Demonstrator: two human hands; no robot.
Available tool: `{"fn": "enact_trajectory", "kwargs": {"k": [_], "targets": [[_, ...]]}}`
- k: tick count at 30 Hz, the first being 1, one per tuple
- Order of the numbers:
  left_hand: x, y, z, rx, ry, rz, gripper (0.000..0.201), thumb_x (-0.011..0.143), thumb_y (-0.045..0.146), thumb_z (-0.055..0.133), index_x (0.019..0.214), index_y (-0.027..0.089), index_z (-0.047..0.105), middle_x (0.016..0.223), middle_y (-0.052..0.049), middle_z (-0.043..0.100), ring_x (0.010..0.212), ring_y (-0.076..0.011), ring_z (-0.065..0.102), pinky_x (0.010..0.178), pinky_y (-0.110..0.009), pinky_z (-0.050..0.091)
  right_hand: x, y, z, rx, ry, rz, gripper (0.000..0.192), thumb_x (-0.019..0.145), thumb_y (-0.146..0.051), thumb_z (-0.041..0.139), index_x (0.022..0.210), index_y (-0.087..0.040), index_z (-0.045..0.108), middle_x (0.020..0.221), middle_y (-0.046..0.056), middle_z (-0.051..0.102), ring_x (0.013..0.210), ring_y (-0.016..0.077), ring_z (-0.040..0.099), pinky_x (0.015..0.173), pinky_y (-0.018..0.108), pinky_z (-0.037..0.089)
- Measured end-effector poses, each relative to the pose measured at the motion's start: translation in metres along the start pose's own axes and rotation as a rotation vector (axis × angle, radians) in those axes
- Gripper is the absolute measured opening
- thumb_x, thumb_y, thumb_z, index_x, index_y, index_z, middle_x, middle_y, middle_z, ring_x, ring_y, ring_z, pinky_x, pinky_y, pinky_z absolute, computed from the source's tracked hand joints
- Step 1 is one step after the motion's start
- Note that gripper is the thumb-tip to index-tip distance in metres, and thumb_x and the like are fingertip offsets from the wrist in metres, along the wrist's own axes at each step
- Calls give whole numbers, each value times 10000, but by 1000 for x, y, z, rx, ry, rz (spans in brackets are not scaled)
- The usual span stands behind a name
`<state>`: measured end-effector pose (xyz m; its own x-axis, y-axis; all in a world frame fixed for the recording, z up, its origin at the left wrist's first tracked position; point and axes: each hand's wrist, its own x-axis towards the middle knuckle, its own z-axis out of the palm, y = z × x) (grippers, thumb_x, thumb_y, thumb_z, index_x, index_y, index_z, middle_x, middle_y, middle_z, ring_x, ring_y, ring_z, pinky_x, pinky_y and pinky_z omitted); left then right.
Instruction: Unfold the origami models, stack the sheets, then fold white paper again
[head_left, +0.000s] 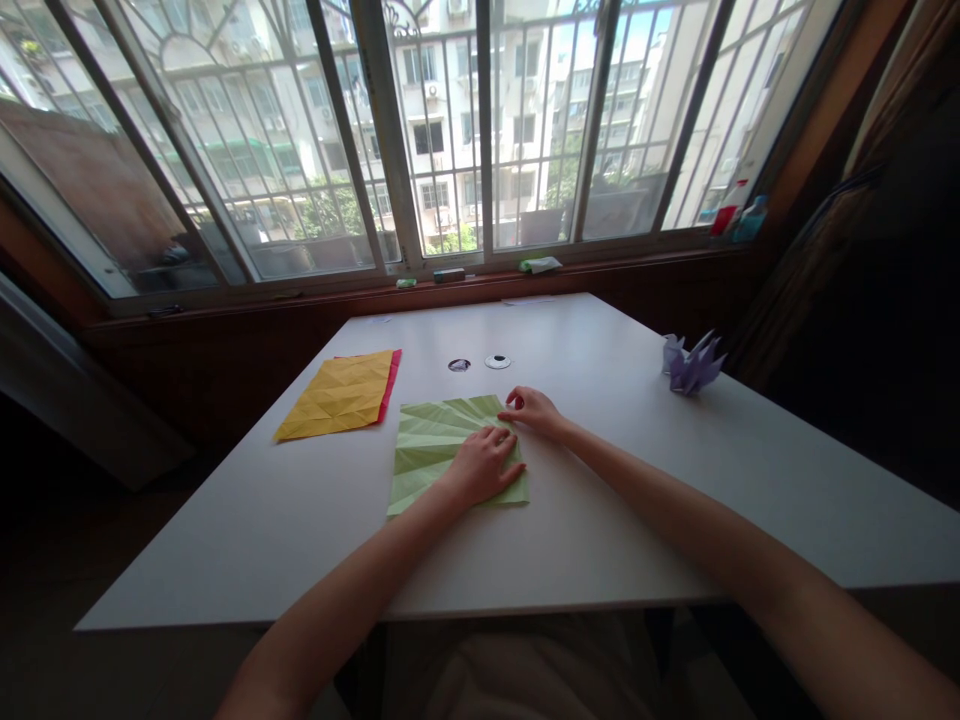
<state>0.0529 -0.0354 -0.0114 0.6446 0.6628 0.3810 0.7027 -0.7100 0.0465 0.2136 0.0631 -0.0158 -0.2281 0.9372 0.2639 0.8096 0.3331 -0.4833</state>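
A creased sheet of light green paper (pixel 427 455) lies on the white table in front of me, with fold lines fanning across it. My left hand (pixel 486 465) rests flat on its right half, fingers spread. At the sheet's upper right corner, my right hand (pixel 531 410) has its thumb and forefinger closed at the paper's edge. The other fingers of that hand are curled.
Yellow paper (pixel 341 392) lies over red paper (pixel 391 385) at the left. A folded purple paper piece (pixel 694 365) stands on the right side of the white table (pixel 600 480). Two round discs or holes sit beyond the green sheet. A barred window rises behind.
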Motion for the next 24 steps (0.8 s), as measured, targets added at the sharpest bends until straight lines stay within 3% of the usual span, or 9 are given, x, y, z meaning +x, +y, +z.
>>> {"fn": "enact_trajectory", "kwargs": {"k": [10,14,17,20,24], "targets": [[-2,1,-2,17,-9,20,427,848,396,407,1181,141,486,1125,-130,536,1044,-258,474,896,-402,413,-2,-2,2,-14,55,-32,277,649,-359,672,821,-159,586,746,27,602,662,143,546,606,245,412],[-3,-3,-2,-5,-11,28,431,847,392,416,1190,140,490,1161,-121,535,1067,-259,475,914,-400,406,-4,-4,2,-36,114,-71,352,651,-295,676,948,-143,563,877,78,606,812,196,560,727,313,443],[-2,-12,0,-74,-14,60,371,874,352,383,1180,182,507,1179,-82,545,1099,-227,472,945,-372,389,-9,-3,-1,-65,132,-218,377,670,-205,649,1031,-160,547,1067,104,578,1008,235,513,865,373,408],[1,-23,4,-181,-33,89,305,899,279,342,1107,217,557,1138,-40,582,1070,-174,504,949,-320,386,-16,4,-3,-95,74,-431,317,733,-132,558,1047,-181,555,1119,85,579,1020,210,533,884,366,420],[2,-29,14,-219,-46,40,300,882,264,381,1135,202,529,1187,-55,559,1113,-174,483,977,-326,359,-28,15,-4,-159,79,-517,258,796,-88,443,965,-180,614,1157,90,577,1113,200,499,932,363,405]]}}
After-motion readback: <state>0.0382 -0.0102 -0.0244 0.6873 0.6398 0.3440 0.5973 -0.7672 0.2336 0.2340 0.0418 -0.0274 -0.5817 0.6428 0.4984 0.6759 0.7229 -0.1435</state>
